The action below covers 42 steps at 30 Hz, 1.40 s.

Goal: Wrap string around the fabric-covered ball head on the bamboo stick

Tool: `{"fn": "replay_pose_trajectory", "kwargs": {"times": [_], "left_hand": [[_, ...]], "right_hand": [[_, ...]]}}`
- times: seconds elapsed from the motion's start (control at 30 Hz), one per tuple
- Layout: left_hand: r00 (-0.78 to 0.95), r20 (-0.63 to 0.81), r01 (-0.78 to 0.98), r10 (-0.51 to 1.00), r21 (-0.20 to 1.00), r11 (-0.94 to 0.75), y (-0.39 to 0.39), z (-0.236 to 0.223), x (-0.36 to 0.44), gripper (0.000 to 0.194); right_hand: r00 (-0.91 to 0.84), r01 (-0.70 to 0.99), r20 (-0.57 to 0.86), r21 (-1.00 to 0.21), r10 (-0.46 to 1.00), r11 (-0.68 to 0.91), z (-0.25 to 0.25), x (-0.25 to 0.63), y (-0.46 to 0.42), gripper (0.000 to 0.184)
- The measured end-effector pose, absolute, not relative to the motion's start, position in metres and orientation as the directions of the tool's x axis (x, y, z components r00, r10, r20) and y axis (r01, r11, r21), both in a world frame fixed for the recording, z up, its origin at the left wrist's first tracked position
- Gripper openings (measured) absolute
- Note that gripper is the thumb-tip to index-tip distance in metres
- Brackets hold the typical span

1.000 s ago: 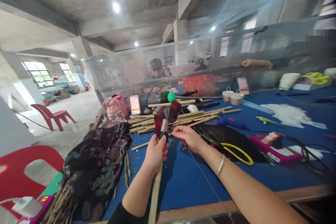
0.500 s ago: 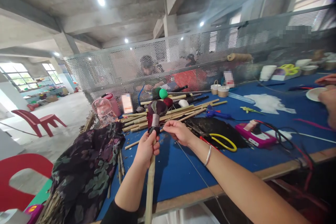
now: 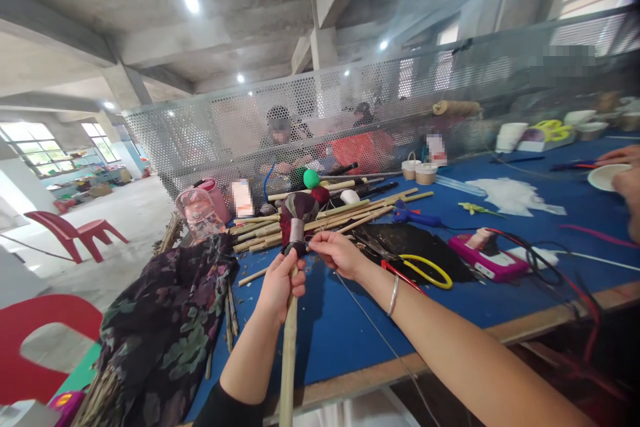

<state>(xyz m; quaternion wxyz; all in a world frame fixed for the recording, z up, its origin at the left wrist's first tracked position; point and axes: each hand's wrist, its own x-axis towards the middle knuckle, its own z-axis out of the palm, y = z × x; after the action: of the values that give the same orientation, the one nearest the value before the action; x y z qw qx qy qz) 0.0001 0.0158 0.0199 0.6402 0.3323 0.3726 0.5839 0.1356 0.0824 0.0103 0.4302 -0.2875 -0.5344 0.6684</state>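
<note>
My left hand [image 3: 280,285] is closed round the top of a bamboo stick [image 3: 287,360] that stands nearly upright over the blue table [image 3: 350,333]. A tuft of dark red and black feathers [image 3: 296,215], bound with a pale wrap, sits at the stick's tip just above that hand. My right hand [image 3: 337,253] pinches a thin thread [image 3: 373,327] close to the wrap, and the thread trails down past my forearm to the table edge. A silver bangle [image 3: 393,295] is on my right wrist.
A pile of bamboo sticks [image 3: 325,217] lies behind my hands. Yellow-handled scissors [image 3: 425,270] rest on black feathers, with a pink device [image 3: 487,260] and cables to the right. A dark floral cloth [image 3: 165,327] covers the left. People sit behind a perforated metal screen [image 3: 350,113]; another person's hand [image 3: 627,190] is at right.
The view swung right over the first half second, then steadied. My hands keep their grip on the stick and thread, and the right hand has shifted slightly along the wrap.
</note>
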Motion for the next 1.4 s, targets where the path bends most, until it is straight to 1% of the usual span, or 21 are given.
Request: {"fn": "replay_pose_trajectory", "kwargs": {"times": [0.13,0.2,0.27,0.33,0.4,0.47,0.53,0.57,0.63,0.67,0.7,0.77,0.8,0.83,0.9,1.0,1.1,1.2,1.4], "left_hand": [[0.045,-0.102,-0.560,0.994,0.821,0.110,0.015,0.022,0.003,0.036],[0.090,-0.111,-0.603,0.990,0.785,0.143,0.014,0.023,0.003,0.034],[0.189,-0.125,-0.649,0.974,0.728,0.219,0.014,0.023,0.002,0.030],[0.325,-0.146,-0.664,0.934,0.669,0.335,0.015,0.022,0.000,0.027],[0.440,-0.178,-0.631,0.880,0.636,0.444,0.016,0.019,-0.002,0.033],[0.503,-0.231,-0.562,0.833,0.644,0.518,0.016,0.015,-0.002,0.040],[0.485,-0.280,-0.504,0.829,0.685,0.526,0.016,0.013,0.000,0.039],[0.452,-0.305,-0.473,0.838,0.715,0.515,0.016,0.013,0.002,0.038],[0.296,-0.311,-0.424,0.903,0.804,0.416,0.015,0.013,0.006,0.036],[0.175,-0.271,-0.392,0.946,0.863,0.320,0.014,0.014,0.007,0.036],[0.042,-0.193,-0.340,0.980,0.920,0.196,0.013,0.015,0.009,0.038],[-0.188,0.036,-0.196,0.982,0.978,-0.073,0.012,0.016,0.012,0.044],[-0.244,0.126,-0.125,0.961,0.979,-0.160,0.012,0.015,0.013,0.050],[-0.267,0.176,-0.074,0.948,0.976,-0.203,0.012,0.014,0.014,0.055],[-0.260,0.185,-0.032,0.948,0.979,-0.200,0.013,0.009,0.015,0.053],[-0.212,0.152,0.002,0.965,0.988,-0.155,0.014,0.005,0.015,0.038],[-0.123,0.119,0.025,0.985,0.993,-0.117,0.016,0.006,0.010,0.025],[-0.068,0.088,-0.025,0.994,0.996,-0.090,0.020,0.010,0.004,0.022],[-0.009,0.000,-0.113,1.000,0.994,-0.001,0.026,0.009,-0.003,0.028]], "right_hand": [[-0.459,-0.265,0.087,-0.963,0.884,-0.043,0.010,0.132,0.083,0.029],[-0.470,-0.287,0.106,-0.957,0.877,-0.038,0.012,0.131,0.083,0.030],[-0.497,-0.340,0.134,-0.939,0.858,-0.050,0.013,0.131,0.084,0.031],[-0.543,-0.401,0.170,-0.913,0.822,-0.076,0.014,0.133,0.085,0.030],[-0.611,-0.418,0.184,-0.901,0.769,-0.116,0.014,0.138,0.086,0.036],[-0.704,-0.370,0.151,-0.912,0.694,-0.178,0.013,0.144,0.086,0.042],[-0.749,-0.323,0.112,-0.922,0.653,-0.213,0.011,0.149,0.087,0.043],[-0.745,-0.315,0.101,-0.925,0.659,-0.214,0.011,0.150,0.087,0.042],[-0.692,-0.319,0.089,-0.928,0.717,-0.193,0.009,0.150,0.088,0.038],[-0.657,-0.319,0.078,-0.930,0.750,-0.182,0.009,0.149,0.088,0.036],[-0.626,-0.314,0.064,-0.933,0.778,-0.176,0.009,0.148,0.088,0.035],[-0.584,-0.292,0.041,-0.943,0.810,-0.163,0.009,0.144,0.087,0.034],[-0.571,-0.280,0.041,-0.949,0.820,-0.148,0.009,0.141,0.087,0.034],[-0.562,-0.273,0.047,-0.953,0.826,-0.131,0.009,0.139,0.085,0.034],[-0.550,-0.265,0.066,-0.959,0.833,-0.099,0.010,0.134,0.082,0.033],[-0.534,-0.250,0.125,-0.968,0.836,-0.015,0.013,0.129,0.077,0.033],[-0.532,-0.220,0.195,-0.972,0.824,0.088,0.013,0.131,0.077,0.033],[-0.526,-0.212,0.180,-0.974,0.831,0.077,0.010,0.136,0.082,0.028],[-0.499,-0.258,0.116,-0.966,0.859,-0.019,0.010,0.142,0.086,0.024]]}}
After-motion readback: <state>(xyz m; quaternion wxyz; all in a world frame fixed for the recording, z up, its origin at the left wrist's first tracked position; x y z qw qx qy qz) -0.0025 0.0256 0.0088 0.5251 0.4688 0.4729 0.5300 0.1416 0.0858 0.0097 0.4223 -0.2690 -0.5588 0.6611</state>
